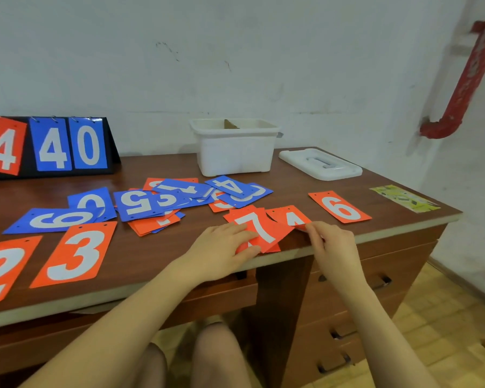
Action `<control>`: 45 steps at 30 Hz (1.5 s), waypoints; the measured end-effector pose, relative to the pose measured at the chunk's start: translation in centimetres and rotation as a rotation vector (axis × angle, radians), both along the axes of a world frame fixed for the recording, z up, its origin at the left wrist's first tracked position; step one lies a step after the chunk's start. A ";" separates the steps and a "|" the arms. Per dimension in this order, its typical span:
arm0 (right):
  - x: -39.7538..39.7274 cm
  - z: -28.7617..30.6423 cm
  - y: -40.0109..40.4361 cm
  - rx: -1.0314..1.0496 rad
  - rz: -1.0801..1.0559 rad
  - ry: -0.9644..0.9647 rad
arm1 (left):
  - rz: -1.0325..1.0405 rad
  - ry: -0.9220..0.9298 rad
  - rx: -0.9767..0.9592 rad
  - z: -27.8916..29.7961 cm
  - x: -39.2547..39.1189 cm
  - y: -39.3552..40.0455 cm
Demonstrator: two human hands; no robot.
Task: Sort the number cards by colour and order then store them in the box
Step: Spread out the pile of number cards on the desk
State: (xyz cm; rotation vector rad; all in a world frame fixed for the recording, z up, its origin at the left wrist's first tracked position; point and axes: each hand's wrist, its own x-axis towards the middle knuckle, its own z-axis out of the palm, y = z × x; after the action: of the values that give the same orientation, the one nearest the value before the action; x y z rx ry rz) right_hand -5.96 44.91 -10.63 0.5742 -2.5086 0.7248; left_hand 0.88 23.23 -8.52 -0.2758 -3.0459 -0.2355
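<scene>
Red 7 card (259, 229), two hands, one box (235, 152)

The red 2 card (0, 268) is cut by the left edge; piled cards (179, 197) overlap, digits hidden

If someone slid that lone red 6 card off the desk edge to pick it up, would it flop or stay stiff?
Probably fairly stiff: the red 6 card lies flat with straight edges, like thin plastic sheet. Likely light and a bit slippery on the smooth wooden desk, so it should slide easily. Lying so flat, it may be hard to lift without sliding it first.
</scene>
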 end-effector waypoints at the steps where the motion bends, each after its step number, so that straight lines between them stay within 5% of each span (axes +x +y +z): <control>1: -0.1 0.0 -0.2 -0.070 -0.057 0.024 | -0.002 -0.008 0.008 0.1 -0.4 0.5; 6: 0.3 1.4 -2.3 -0.320 -0.109 0.349 | 0.012 -0.066 0.103 0.1 -2.0 1.4; 10: 1.8 1.7 -6.4 -0.186 0.197 0.533 | 0.277 0.193 0.849 1.3 -0.1 -0.2; 12: 2.9 1.4 -9.1 -0.142 0.405 0.454 | 0.381 0.351 0.967 1.9 1.6 -1.9; 19: 6.5 1.4 -16.0 0.037 0.896 0.029 | 0.585 0.283 0.386 0.1 6.8 -9.4; 22: 6.1 1.4 -17.4 0.078 0.813 0.029 | 0.599 0.153 0.100 -0.2 8.1 -11.5; 28: 4.8 1.3 -19.2 0.419 0.613 -0.109 | 0.560 0.055 0.018 0.2 8.6 -14.2; 33: 3.5 1.9 -20.0 0.223 0.639 -0.194 | 0.482 0.174 0.021 0.6 8.1 -14.4; 36: 0.4 2.9 -20.5 0.055 0.482 -0.258 | 0.455 0.222 0.039 1.9 5.6 -14.6; 45: -9.6 3.1 -24.4 0.189 0.126 -0.356 | 0.384 0.081 -0.004 1.9 -4.7 -16.5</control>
State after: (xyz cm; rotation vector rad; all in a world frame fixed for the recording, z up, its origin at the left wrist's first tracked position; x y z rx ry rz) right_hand -15.55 20.53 -7.57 0.7290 -2.9149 0.6895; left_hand -3.86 6.76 -6.60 0.2915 -2.9394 -0.1861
